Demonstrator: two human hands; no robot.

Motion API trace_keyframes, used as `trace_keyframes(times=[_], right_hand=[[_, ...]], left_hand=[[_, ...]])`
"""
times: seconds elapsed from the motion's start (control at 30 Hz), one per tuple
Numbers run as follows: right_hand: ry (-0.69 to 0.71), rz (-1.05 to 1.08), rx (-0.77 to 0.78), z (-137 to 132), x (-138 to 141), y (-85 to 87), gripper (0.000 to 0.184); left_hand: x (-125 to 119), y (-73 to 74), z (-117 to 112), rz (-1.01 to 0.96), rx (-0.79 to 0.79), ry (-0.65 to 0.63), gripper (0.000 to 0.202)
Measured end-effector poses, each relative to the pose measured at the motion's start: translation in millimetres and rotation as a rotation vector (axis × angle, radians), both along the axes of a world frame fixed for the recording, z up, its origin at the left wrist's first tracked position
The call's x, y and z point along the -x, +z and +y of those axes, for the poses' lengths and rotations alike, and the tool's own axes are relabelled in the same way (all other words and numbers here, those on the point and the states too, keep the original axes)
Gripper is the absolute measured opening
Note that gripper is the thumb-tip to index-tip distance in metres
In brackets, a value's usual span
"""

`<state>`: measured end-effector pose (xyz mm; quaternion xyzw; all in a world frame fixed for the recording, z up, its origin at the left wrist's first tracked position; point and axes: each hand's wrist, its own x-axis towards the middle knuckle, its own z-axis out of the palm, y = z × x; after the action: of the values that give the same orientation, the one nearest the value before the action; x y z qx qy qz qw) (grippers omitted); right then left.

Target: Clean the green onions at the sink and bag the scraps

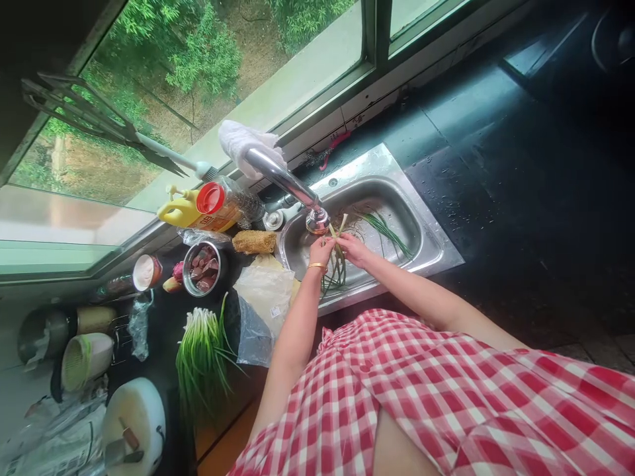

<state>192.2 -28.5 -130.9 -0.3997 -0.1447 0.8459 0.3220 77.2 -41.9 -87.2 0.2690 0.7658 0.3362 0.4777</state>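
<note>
Over the metal sink (430, 233), my left hand (322, 251) and my right hand (353, 250) meet just below the faucet head (318, 221). Both are closed on a few green onions (338, 268), whose pale ends stick up past my fingers and whose green leaves hang down into the basin. Finer finger detail is too small to make out. Farther right in the sink lies another small bunch of green onions (387, 233). A large bunch of green onions (206, 350) rests on the dark counter to the left, white ends toward the window.
Left of the sink are a loofah (254, 242), a plastic bag (265, 294), a metal bowl of dark red meat chunks (202, 268) and a yellow jug (179, 210). A cutting board with a cleaver (133, 423) stands lower left. A white cloth (243, 147) hangs over the faucet.
</note>
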Motion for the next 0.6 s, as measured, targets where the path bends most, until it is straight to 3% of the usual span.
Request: trace_keyframes(times=[0.1, 0.33, 0.47, 0.6], right_hand=[[-0.013, -0.154, -0.090, 1, -1, -5.1, 0.036], [0.105, -0.218, -0.113, -3, -6, -4.7, 0.042], [0.179, -0.284, -0.248, -7, -10, -5.0, 0.040], [0.180, -0.318, -0.239, -14, -16, -4.5, 0.037]], left_hand=[[0, 2.1, 2, 0.017, 0.021, 0.032, 0.012], [-2, -0.9, 1, 0.032, 0.057, -0.040, 0.011], [-1, 2.2, 6, 0.289, 0.136, -0.250, 0.026], [5, 4.1, 16, 0.550, 0.158, -0.443, 0.029]])
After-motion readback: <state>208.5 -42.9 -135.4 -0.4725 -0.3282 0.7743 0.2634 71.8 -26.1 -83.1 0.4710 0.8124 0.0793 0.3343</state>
